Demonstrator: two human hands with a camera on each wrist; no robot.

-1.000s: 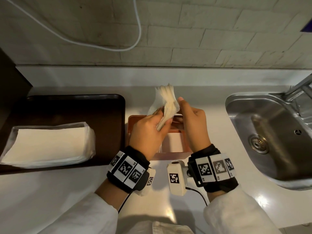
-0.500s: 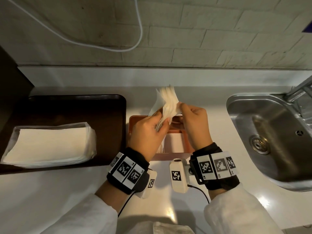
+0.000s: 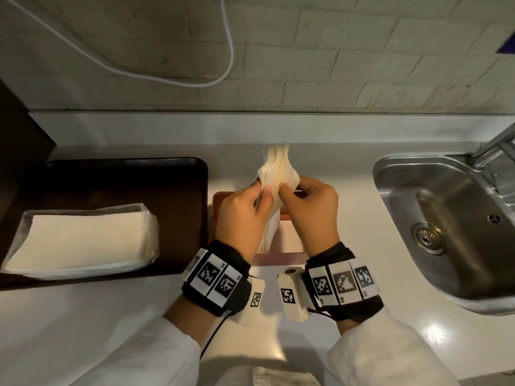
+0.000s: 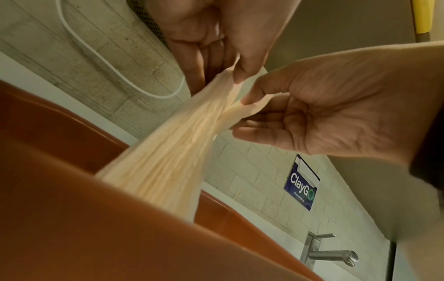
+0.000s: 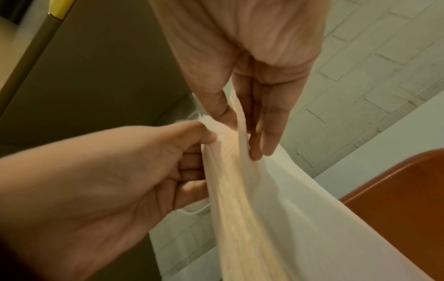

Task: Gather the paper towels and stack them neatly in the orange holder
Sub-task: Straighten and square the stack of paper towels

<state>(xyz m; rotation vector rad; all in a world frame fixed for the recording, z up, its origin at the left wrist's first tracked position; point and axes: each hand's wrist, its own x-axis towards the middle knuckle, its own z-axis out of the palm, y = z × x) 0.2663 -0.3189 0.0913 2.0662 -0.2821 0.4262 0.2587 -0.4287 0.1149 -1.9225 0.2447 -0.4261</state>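
Observation:
A bundle of cream paper towels stands on edge, its lower end down in the orange holder at the middle of the counter. My left hand grips the bundle from the left, thumb on the near face. My right hand pinches it from the right. In the left wrist view the towels fan down into the holder, pinched by my left hand and my right hand. The right wrist view shows my right hand and left hand on the towels beside the holder.
A dark tray on the left carries a plastic-wrapped stack of white paper towels. A steel sink with a faucet is at the right. A white cable loops on the brick wall.
My hands have drawn closer together on the bundle, and its fanned top has narrowed. The bundle stays over the holder.

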